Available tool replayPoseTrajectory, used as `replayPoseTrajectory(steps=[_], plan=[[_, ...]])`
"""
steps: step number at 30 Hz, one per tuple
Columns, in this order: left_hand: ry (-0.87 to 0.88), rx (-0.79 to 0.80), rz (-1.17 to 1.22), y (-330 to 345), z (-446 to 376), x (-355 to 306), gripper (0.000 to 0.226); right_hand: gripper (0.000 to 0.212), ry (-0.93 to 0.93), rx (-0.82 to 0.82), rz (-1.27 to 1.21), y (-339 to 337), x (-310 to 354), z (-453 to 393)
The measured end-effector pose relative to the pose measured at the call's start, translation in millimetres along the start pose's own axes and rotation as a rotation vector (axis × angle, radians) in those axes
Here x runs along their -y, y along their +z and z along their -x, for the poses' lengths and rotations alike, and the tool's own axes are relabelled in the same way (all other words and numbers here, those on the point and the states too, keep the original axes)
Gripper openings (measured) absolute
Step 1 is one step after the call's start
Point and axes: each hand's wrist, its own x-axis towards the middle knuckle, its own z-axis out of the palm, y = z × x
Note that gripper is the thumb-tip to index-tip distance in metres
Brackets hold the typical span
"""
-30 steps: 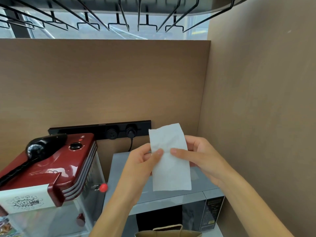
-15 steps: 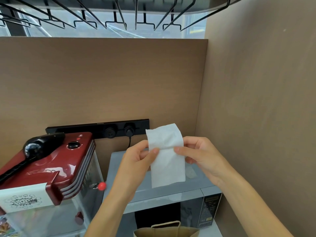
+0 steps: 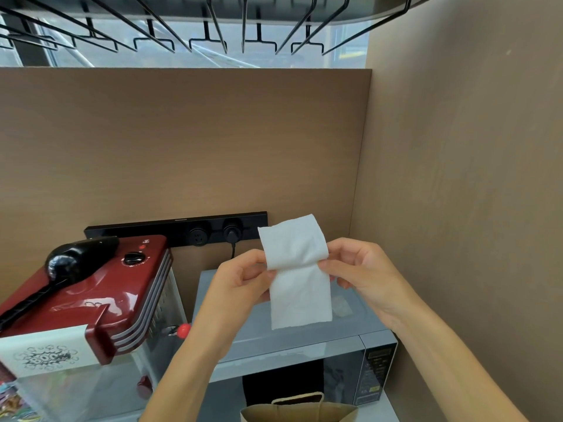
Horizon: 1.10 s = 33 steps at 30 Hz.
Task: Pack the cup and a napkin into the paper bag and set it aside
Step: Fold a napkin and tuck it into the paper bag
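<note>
- We pinch the white napkin between left hand and right hand, both clamped on it, above the microwave.
- Popcorn machine stands left; side wall hems us right.
- Paper bag waits below, at the frame's bottom edge.

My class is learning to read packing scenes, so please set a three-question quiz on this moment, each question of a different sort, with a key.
1. True or false: the napkin is already inside the paper bag.
2. Which holds the napkin? A) left hand only B) right hand only C) both hands
3. Fill in: the bag stands in front of the grey ____.

Key:
1. False; it is held in the air above the bag.
2. C
3. microwave
</note>
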Motion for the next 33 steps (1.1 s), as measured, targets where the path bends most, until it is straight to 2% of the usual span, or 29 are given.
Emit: replayPoseTrajectory(steps=[3,8,16,18,21,24,29,33], plan=[[0.033,-0.01,-0.015,-3,-1,-3,0.023,0.022,-0.023,0.0,-0.018,0,-1,1],[0.058,-0.096,-0.096,-9,-3,-4,0.037,0.037,-0.048,-0.032,-0.047,-1,-3,0],[0.101,-0.111,0.0,-8,-4,-4,0.037,0.044,-0.119,-0.007,-0.051,0,0,1],[0.102,-0.112,0.028,-8,-4,-5,0.038,0.04,-0.142,-0.011,-0.038,0,0,2],[0.094,-0.111,0.064,-8,-3,-5,0.038,0.022,-0.15,0.002,-0.093,1,2,5],[0.082,-0.11,0.065,-6,-2,-7,0.041,0.029,-0.126,-0.013,-0.119,1,4,6],[0.08,-0.098,0.058,-4,-1,-9,0.043,0.025,-0.099,-0.05,-0.101,3,9,8],[0.094,-0.086,0.053,-3,-1,-10,0.042,0.021,0.025,-0.05,-0.272,7,13,9]])
